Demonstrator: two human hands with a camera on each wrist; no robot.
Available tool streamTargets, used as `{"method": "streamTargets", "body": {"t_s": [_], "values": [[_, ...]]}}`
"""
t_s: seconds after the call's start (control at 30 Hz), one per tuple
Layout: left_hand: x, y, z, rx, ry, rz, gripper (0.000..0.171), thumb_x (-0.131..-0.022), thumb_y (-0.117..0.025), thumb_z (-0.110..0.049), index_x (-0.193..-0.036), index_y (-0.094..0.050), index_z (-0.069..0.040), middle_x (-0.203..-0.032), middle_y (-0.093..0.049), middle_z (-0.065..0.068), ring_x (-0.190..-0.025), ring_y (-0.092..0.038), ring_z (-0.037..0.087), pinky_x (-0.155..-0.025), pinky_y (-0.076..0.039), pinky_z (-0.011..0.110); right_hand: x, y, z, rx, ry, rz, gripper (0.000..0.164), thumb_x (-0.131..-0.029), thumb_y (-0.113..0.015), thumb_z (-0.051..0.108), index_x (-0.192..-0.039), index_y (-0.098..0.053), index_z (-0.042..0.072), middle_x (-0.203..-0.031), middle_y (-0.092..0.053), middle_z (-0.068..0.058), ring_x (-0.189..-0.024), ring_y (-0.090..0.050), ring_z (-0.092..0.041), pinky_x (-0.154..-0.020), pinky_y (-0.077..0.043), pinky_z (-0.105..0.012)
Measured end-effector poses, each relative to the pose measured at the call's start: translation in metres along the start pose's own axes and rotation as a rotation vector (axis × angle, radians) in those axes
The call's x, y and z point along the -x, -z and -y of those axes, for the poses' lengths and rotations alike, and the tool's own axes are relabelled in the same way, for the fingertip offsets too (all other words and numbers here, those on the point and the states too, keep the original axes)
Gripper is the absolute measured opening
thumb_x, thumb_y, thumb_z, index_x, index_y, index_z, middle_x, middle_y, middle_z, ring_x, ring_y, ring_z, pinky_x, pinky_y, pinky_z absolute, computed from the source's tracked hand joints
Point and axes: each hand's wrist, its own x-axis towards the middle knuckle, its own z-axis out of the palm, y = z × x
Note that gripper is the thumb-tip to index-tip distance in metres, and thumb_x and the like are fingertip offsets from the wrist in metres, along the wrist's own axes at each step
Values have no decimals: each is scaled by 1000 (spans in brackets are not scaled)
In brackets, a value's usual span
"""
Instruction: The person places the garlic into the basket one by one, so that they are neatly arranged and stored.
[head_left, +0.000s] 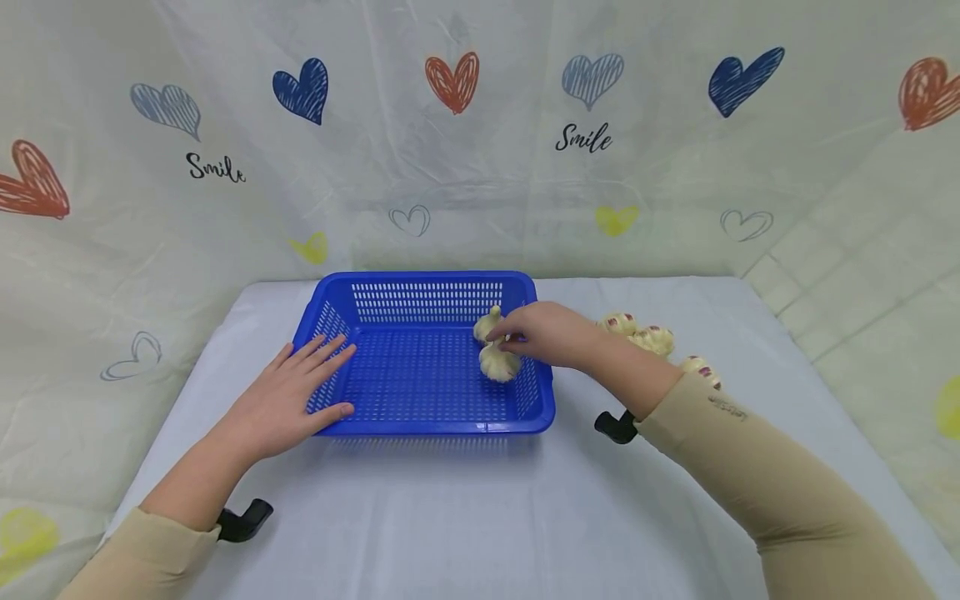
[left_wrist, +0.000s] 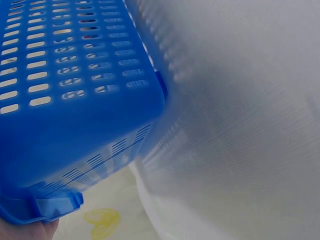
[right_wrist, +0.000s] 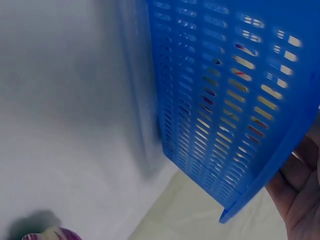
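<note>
A blue plastic basket [head_left: 420, 427] with slotted walls stands on the table. My left hand [head_left: 288, 400] lies across its left rim, fingers straight and spread. Over the right rim reaches my right hand [head_left: 543, 333], its thumb and fingers pinching the stem of a white garlic bulb [head_left: 500, 365] inside the basket. Just behind that bulb, near the right wall, sits a second garlic bulb [head_left: 487, 325]. In the right wrist view the basket wall [right_wrist: 210, 100] hides the bulbs, and part of the right hand [right_wrist: 300, 195] shows beyond the rim.
Several purple-marked pale bulbs [head_left: 654, 339] lie on the white-covered table [head_left: 465, 525] right of the basket, partly behind my right forearm. A black wrist mount [head_left: 617, 427] juts from each wrist. A curtain printed with hearts [head_left: 480, 167] hangs behind the table.
</note>
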Motion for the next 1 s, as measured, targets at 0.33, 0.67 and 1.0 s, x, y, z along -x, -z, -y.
{"method": "streamTargets", "body": {"t_s": [0.33, 0.67, 1.0], "values": [[1, 0, 0, 1, 1, -23, 83, -93, -47, -68, -159, -24, -23, -164, -22, 4, -150, -16, 36, -120, -9, 58, -11, -10, -1, 49, 4, 27, 25, -94, -70, 22, -119, -74, 18, -115, -73, 4, -109, -67, -16, -97, -52, -37], [0, 1, 0, 2, -1, -6, 83, -94, -44, -69, -160, -22, -22, -165, -21, 6, -150, -15, 37, -119, -8, 60, -15, -11, -1, 106, 28, 34, 24, -93, -71, 20, -116, -76, 15, -110, -74, 1, -103, -69, -18, -94, -54, -36], [-1, -1, 0, 0, 10, -8, 84, -93, -46, -69, -159, -23, -24, -164, -21, 4, -150, -16, 36, -120, -9, 59, -19, -13, -3, 125, 9, 46, 24, -94, -70, 20, -117, -75, 16, -112, -74, 1, -106, -68, -19, -96, -53, -37]]}}
